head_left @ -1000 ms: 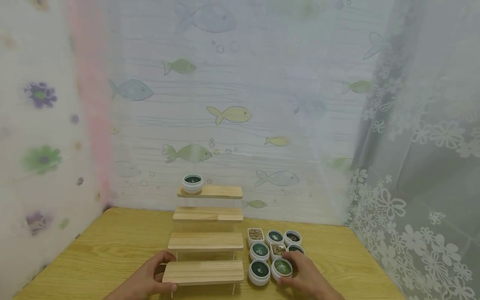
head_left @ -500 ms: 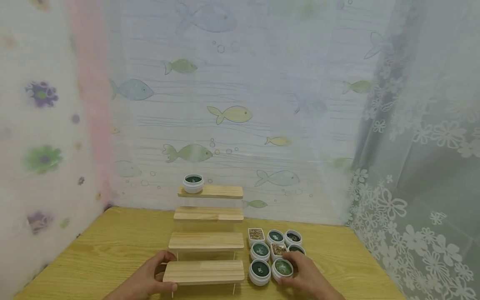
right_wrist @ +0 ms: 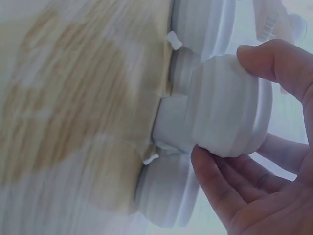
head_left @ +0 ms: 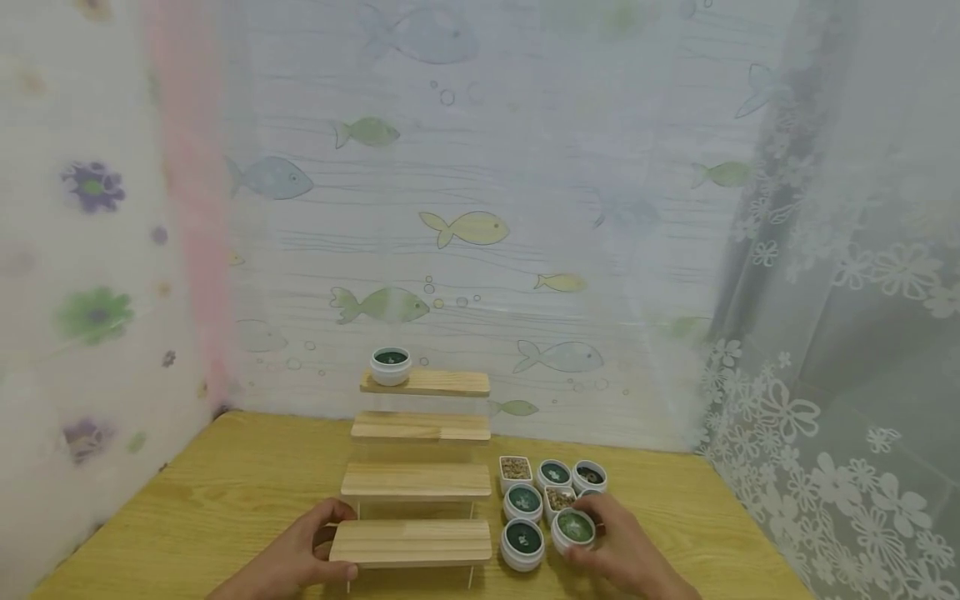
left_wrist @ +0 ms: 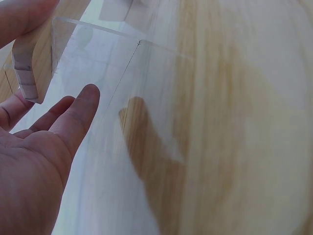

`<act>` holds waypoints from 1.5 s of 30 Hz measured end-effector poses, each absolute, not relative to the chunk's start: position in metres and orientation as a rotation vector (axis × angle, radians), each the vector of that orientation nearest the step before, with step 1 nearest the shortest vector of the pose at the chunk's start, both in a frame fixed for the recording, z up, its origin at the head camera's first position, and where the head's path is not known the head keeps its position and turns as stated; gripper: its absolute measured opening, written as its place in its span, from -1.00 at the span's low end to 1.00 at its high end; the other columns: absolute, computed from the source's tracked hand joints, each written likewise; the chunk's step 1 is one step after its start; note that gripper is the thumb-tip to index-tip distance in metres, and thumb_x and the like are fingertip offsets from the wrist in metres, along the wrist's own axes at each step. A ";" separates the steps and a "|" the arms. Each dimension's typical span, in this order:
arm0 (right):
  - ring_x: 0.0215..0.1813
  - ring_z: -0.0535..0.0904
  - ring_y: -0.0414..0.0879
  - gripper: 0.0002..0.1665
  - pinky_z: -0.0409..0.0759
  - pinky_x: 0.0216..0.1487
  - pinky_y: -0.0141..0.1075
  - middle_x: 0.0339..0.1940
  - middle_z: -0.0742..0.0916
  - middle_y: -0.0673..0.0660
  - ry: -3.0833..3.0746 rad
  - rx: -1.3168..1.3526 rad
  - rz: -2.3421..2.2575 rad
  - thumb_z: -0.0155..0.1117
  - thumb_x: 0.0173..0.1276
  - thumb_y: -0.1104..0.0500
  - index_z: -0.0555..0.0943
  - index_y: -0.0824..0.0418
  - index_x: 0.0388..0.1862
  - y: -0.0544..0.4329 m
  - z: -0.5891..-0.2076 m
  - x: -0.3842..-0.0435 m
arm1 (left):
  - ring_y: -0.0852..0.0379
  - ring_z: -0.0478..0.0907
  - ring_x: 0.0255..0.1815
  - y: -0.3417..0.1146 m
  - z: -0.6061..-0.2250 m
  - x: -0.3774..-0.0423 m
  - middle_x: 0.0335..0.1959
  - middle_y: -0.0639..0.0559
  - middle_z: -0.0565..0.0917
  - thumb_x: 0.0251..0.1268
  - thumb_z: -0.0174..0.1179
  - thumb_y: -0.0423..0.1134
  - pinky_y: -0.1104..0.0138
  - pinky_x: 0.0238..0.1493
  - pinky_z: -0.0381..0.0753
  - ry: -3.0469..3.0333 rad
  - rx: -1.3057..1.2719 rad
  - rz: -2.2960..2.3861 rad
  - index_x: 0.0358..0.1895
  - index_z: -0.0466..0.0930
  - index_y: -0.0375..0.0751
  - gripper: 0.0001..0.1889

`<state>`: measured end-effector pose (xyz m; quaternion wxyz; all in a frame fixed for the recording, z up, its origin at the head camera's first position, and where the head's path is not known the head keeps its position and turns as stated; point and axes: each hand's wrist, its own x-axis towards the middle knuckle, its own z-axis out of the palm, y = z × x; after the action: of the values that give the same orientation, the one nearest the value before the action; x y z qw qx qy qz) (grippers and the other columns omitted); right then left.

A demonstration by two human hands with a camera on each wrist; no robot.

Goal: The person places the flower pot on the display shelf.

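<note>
Wooden stand (head_left: 416,481) is gripped, likely for steadiness, by left hand (head_left: 303,552); right of it, white pot (head_left: 572,532) is pinched by right hand (head_left: 624,546).

The left hand (head_left: 302,550) and right hand (head_left: 619,543) are bare, wrists included.

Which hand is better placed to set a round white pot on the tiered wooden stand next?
Probably the right hand: it grips the round white pot with green contents, right of the tiered wooden stand. The left hand holds the left end of the lowest wooden plank.
</note>
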<state>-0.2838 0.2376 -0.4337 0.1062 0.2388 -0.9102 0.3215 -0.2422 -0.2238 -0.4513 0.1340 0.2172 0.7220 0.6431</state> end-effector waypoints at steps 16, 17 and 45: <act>-0.17 0.54 -0.25 -0.41 0.58 -0.17 -0.35 -0.17 0.61 -0.07 -2.437 0.723 0.998 0.57 -0.10 0.16 0.58 0.15 -0.03 0.227 -0.418 -0.284 | -0.12 0.44 0.10 -0.225 -0.453 -0.243 0.11 -0.29 0.33 0.26 0.24 -0.36 0.21 -0.09 0.57 2.099 0.661 1.859 0.15 0.17 -0.48 -0.47; -0.18 0.54 -0.25 -0.41 0.58 -0.18 -0.35 -0.16 0.61 -0.08 -2.420 0.729 0.988 0.57 -0.11 0.17 0.58 0.15 -0.03 0.226 -0.417 -0.285 | -0.13 0.43 0.11 -0.224 -0.453 -0.244 0.12 -0.29 0.32 0.27 0.24 -0.35 0.21 -0.09 0.57 2.104 0.661 1.855 0.15 0.17 -0.48 -0.48; -0.11 0.52 -0.21 -0.43 0.58 -0.08 -0.34 -0.09 0.58 -0.02 -2.237 1.049 1.042 0.44 0.09 0.12 0.53 0.16 0.11 0.128 -0.324 -0.341 | -0.14 0.47 0.05 -0.223 -0.454 -0.243 0.05 -0.26 0.39 0.19 0.28 -0.39 0.19 -0.07 0.55 2.045 0.615 1.900 0.13 0.17 -0.48 -0.45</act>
<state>-0.3409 0.1285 -0.3244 0.2281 0.3811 -0.8121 0.3785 -0.2433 -0.2232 -0.4535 0.1411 0.2131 0.7082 0.6581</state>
